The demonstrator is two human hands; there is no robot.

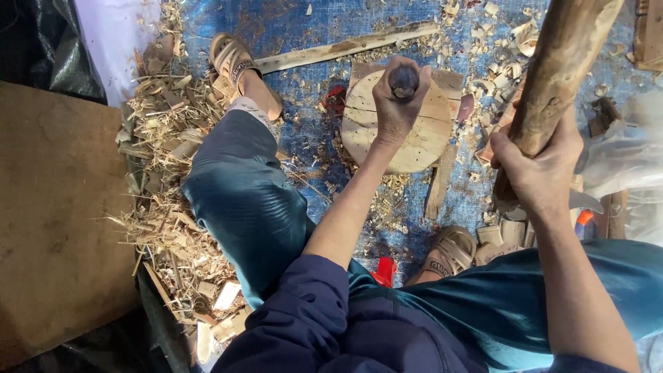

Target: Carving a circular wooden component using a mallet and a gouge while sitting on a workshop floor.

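Left hand [397, 103]: fingers wrapped tight round a dark round-ended tool handle [404, 81]; its tip hidden below, over the pale round wooden block [414, 141]. Right hand [542, 166]: fingers clenched on a thick brown wooden club [559, 62], top cut off. Blue tarpaulin floor [304, 138], shavings.

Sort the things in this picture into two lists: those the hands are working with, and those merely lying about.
In use: dark-handled tool gripped upright in left hand; round wooden disc beneath it; thick wooden club held in right hand.

Lying about: wood shavings; long wooden slat; blue tarp; brown board.
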